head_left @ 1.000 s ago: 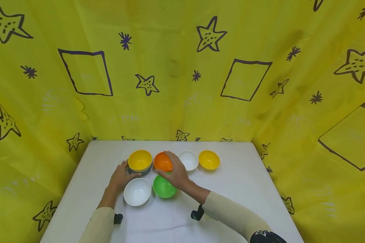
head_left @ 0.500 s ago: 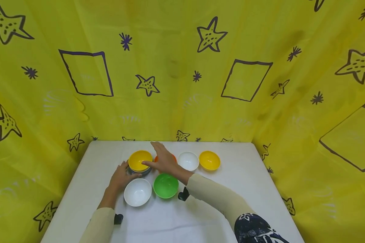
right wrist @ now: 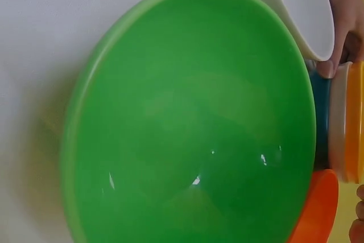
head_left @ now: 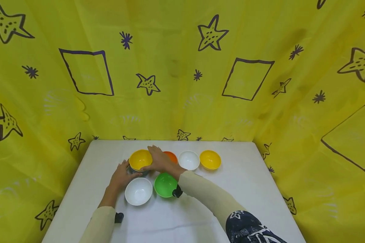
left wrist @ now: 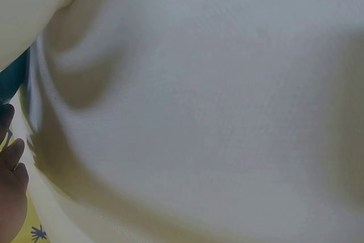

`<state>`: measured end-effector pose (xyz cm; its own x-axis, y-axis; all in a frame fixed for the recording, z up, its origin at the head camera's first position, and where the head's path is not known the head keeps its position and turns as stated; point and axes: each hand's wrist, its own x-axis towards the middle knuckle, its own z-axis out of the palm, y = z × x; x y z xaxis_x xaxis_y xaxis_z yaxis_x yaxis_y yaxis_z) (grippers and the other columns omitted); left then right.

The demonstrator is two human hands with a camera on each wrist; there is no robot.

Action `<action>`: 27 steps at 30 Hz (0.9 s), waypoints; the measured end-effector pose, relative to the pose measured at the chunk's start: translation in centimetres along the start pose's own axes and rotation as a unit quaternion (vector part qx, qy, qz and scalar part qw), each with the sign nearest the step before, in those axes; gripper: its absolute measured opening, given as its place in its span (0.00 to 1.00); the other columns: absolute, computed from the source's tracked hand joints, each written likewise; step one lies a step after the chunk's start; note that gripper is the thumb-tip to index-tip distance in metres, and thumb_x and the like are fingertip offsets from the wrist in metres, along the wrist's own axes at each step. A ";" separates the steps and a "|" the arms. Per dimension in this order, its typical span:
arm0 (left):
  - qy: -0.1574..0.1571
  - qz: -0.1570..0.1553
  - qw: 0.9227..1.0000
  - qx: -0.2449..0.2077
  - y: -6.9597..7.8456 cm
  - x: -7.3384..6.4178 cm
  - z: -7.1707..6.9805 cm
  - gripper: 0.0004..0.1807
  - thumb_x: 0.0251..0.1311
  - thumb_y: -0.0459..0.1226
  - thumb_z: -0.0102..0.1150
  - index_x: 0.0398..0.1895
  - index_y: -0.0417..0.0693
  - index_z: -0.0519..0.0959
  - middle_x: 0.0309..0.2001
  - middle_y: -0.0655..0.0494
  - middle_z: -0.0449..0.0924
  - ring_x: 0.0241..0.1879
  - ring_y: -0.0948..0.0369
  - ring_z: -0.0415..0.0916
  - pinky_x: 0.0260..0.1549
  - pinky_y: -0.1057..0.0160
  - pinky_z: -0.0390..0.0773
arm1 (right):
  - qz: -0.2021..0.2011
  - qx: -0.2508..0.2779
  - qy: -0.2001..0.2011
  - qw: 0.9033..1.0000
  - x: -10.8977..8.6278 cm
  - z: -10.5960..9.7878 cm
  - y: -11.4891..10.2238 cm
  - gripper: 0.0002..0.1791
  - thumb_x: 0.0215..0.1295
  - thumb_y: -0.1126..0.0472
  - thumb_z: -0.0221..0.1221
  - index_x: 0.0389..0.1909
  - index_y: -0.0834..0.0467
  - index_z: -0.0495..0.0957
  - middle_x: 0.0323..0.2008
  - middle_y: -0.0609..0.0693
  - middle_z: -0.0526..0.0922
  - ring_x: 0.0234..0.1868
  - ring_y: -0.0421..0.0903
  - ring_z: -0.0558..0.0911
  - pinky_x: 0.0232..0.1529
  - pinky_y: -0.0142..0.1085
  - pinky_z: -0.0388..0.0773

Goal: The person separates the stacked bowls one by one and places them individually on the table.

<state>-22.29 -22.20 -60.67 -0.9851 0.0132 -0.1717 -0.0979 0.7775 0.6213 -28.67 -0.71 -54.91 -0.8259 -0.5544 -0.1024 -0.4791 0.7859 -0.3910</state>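
At the table's back left is a stack of bowls: a yellow bowl (head_left: pixel 140 159) on top, a pale bowl (right wrist: pixel 339 123) under it, and a teal bowl (right wrist: pixel 321 115) lowest. My left hand (head_left: pixel 119 179) holds the teal bowl from the left, its thumb across the front. From the right, my right hand (head_left: pixel 161 161) grips the yellow bowl, thumb at the near side and fingers at the far side. An orange bowl (head_left: pixel 171 157) is partly hidden behind that hand. Below my right forearm is a green bowl (head_left: pixel 164 185). Nearest my left wrist stands a white bowl (head_left: pixel 138 191).
Farther right in the back row are another white bowl (head_left: pixel 189 160) and a second yellow bowl (head_left: pixel 210 160). The white table (head_left: pixel 249 189) is backed by yellow curtains (head_left: pixel 176 111) with drawn stars. The left wrist view shows mostly white cloth.
My right hand has moved left from the orange bowl to the stack and now grips the top yellow bowl. The left hand has stayed at the stack.
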 end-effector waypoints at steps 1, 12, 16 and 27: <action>0.000 0.000 1.000 0.000 0.0 0.1 0.0 0.61 0.58 0.66 0.69 0.83 0.39 0.55 0.79 0.26 0.49 0.76 0.24 0.42 0.68 0.21 0.50 | 0.002 -0.009 -0.001 1.000 0.1 0.1 0.0 0.64 0.59 0.28 0.69 0.84 0.59 0.52 0.82 0.55 0.58 0.83 0.53 0.54 0.80 0.49 0.56; -0.002 -0.014 1.000 0.009 -0.1 0.2 -0.1 0.63 0.57 0.69 0.68 0.83 0.39 0.54 0.80 0.27 0.48 0.77 0.24 0.42 0.67 0.21 0.51 | 0.016 -0.010 -0.014 1.000 0.5 0.7 -0.1 0.64 0.55 0.29 0.72 0.83 0.60 0.55 0.81 0.55 0.61 0.82 0.54 0.57 0.78 0.50 0.61; -0.001 -0.015 1.000 0.002 -0.1 0.3 0.0 0.63 0.57 0.67 0.69 0.83 0.39 0.54 0.80 0.27 0.48 0.77 0.25 0.42 0.67 0.21 0.51 | 0.021 -0.003 -0.015 1.000 0.6 0.8 0.0 0.65 0.53 0.30 0.74 0.82 0.60 0.56 0.80 0.55 0.61 0.81 0.55 0.57 0.78 0.50 0.61; -0.002 -0.014 1.000 -0.001 -0.3 0.3 0.2 0.62 0.58 0.67 0.69 0.84 0.40 0.54 0.81 0.28 0.47 0.78 0.26 0.41 0.67 0.21 0.49 | 0.033 0.037 -0.009 0.999 0.7 1.0 0.1 0.62 0.55 0.30 0.73 0.82 0.59 0.58 0.79 0.58 0.63 0.80 0.54 0.62 0.75 0.50 0.66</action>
<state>-22.54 -22.30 -61.05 -0.9814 -0.0064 -0.1918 -0.1258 0.7765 0.6174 -29.00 -1.30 -55.98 -0.8492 -0.5071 -0.1475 -0.3996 0.7995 -0.4484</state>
